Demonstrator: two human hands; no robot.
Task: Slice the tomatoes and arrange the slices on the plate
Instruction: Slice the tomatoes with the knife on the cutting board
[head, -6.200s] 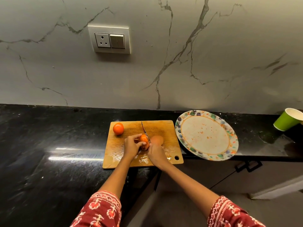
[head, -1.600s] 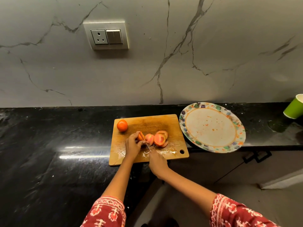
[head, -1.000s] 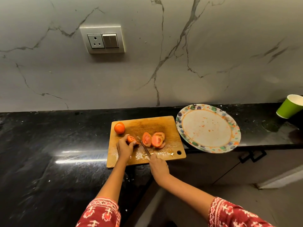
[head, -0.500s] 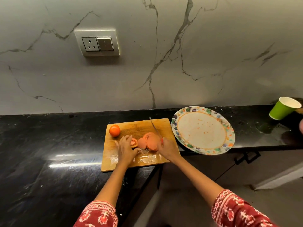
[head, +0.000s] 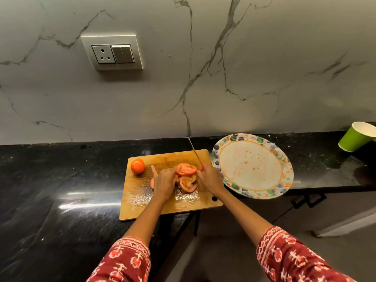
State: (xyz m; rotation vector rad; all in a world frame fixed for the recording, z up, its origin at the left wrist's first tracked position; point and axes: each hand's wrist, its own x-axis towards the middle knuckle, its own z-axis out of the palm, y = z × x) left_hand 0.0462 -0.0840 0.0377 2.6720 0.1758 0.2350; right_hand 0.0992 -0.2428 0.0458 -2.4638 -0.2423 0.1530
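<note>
Several tomato slices lie heaped in the middle of the wooden cutting board. My left hand cups the heap from the left, fingers curled against the slices and the index finger sticking out straight. From the right, my right hand presses against the heap while it grips the knife, whose blade points up and away over the board's far edge. A whole tomato sits at the board's far left corner. The patterned plate lies just right of the board, bare except for juice specks.
The board and plate rest on a black stone counter against a marble wall. A green paper cup stands at the far right. A wall socket is above. The plate overhangs the counter's front edge, above a cabinet handle.
The tomato was cut into slices. My right hand lifted the knife blade upright and came in from the right; both hands now squeeze the slices together into a heap.
</note>
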